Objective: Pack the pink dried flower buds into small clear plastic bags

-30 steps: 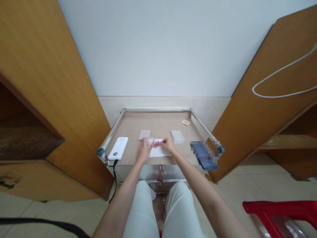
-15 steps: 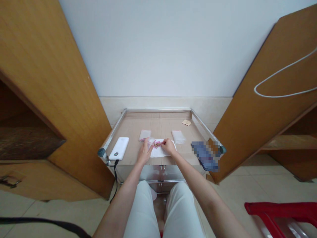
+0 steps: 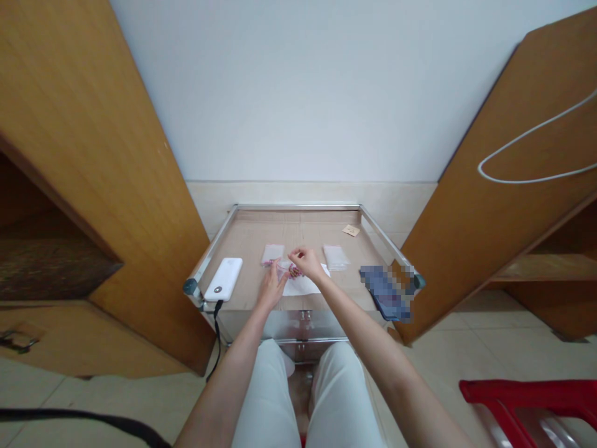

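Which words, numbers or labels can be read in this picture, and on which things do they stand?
None can be read.
Small tan card: dark marks, too small to read.
White power bank: only a round dark button, no text visible.
Blue object: pixelated, unreadable.
Clear bags: no print visible.

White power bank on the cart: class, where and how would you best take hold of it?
Grip the white power bank across its long side edges, coming from above: it lies flat on the cart, sides free, with its cable leaving the near end.
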`<move>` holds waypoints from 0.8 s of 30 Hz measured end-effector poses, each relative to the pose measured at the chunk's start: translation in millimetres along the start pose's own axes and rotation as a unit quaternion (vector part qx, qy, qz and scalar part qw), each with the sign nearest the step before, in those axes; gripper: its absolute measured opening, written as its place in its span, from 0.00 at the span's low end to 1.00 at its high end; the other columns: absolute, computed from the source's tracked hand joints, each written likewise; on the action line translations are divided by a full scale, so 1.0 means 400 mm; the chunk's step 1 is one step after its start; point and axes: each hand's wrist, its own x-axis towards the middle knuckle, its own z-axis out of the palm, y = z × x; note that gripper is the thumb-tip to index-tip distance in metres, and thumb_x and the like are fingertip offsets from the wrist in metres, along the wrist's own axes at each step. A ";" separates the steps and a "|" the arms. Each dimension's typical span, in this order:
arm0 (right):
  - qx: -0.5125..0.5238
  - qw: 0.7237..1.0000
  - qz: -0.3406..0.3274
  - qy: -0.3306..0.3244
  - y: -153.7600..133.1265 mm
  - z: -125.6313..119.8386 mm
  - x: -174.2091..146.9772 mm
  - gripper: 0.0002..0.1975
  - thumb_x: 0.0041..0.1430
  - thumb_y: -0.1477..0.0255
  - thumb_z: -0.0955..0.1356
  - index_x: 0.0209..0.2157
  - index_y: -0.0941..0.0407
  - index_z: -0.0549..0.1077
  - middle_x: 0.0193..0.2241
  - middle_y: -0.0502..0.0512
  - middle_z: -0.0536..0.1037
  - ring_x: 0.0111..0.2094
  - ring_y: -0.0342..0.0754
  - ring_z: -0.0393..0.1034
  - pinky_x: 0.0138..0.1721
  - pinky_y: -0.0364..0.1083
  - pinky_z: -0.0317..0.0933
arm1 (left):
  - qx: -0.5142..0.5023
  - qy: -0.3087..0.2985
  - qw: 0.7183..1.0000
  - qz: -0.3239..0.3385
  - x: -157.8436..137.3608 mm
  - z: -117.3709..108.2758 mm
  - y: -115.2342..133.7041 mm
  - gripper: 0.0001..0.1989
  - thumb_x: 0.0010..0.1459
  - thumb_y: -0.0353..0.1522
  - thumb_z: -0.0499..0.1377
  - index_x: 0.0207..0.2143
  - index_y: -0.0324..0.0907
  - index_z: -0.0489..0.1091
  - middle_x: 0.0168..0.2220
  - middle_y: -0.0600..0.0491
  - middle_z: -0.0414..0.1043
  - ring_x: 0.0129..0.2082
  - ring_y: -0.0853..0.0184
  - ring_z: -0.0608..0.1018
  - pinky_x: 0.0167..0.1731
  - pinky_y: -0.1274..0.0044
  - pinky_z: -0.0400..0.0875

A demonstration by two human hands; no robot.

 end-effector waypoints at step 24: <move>-0.175 0.976 0.093 -0.091 0.144 -0.002 0.016 0.08 0.44 0.80 0.63 0.20 0.60 0.74 0.19 0.54 0.75 0.21 0.41 0.65 0.21 0.37 0.52 | -0.004 0.002 1.000 -0.012 -0.002 -0.003 0.003 0.27 0.53 0.41 0.48 0.54 0.42 0.48 0.53 0.44 0.56 0.53 0.61 0.61 0.50 0.68 0.56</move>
